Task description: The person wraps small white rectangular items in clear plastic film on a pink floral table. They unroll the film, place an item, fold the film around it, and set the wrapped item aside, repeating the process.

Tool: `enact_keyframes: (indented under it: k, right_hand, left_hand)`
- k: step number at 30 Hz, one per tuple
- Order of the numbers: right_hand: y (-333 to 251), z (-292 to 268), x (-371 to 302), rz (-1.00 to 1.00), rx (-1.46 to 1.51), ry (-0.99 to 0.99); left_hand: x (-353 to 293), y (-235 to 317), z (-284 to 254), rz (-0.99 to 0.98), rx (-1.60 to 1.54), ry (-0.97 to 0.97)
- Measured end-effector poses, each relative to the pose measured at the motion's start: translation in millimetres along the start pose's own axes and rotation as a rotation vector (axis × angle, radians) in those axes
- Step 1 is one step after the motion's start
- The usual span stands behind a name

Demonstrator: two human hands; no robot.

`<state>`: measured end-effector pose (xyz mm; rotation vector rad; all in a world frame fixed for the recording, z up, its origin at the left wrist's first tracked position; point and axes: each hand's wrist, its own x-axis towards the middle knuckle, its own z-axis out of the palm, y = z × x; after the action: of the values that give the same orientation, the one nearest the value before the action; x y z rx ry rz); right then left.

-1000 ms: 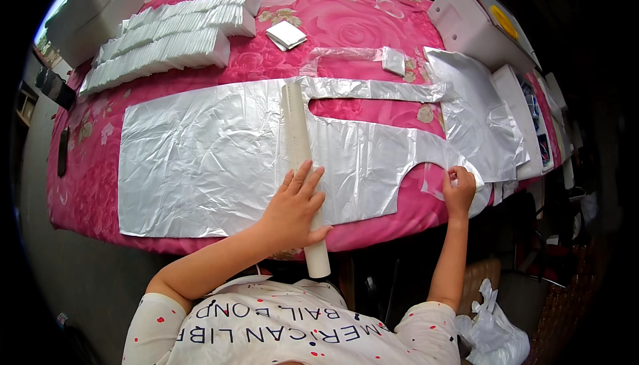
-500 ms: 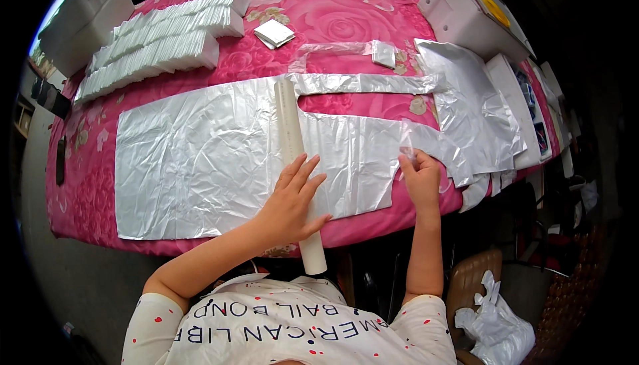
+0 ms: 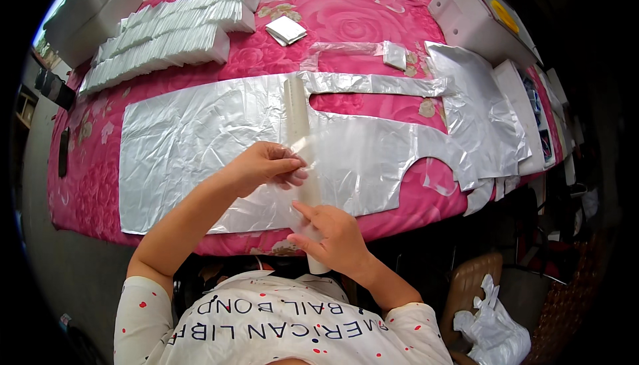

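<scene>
A thin, shiny white plastic apron (image 3: 193, 142) lies spread over the table, with long straps and cut-outs toward its right end. Across it runs a cream-coloured pipe (image 3: 296, 108), its near end sticking out past the table edge. My left hand (image 3: 276, 167) is beside the pipe, thumb and fingers pinching the edge of a see-through layer of the apron, drawn over the pipe. Just nearer to me, my right hand (image 3: 336, 237) lies over the pipe's lower part, index finger and thumb stretched apart; its other fingers are partly hidden.
Rows of folded white packets (image 3: 160, 42) stand at the back left by white foam boxes (image 3: 93, 12). Single folded packets (image 3: 286, 30) lie mid-table. More plastic sheets (image 3: 476, 108) are piled at right, below another foam box (image 3: 466, 15). A pink flowered cloth (image 3: 346, 15) covers the table.
My right hand has come left from the apron's right part to the pipe. My left hand has lifted off the pipe and closed on the see-through layer, which now lies over the pipe.
</scene>
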<state>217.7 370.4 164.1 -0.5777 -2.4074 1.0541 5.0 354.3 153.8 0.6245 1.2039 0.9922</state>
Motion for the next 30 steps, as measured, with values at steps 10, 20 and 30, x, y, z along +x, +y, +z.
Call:
enact_keyframes:
  k: [10,20,30]
  right_hand:
    - [29.1,-3.1,-27.3,0.042,-0.151,0.217]
    - [132.7,-36.7,59.0,0.077,-0.708,0.065]
    - [142.8,-42.7,92.8,0.225,-0.760,0.198]
  left_hand:
    - [-87.3,-17.8,-120.8,-0.063,0.175,0.231]
    - [-68.8,-9.9,-91.1,-0.058,0.240,0.171]
    - [-72.1,-10.3,-88.1,-0.088,0.274,0.204]
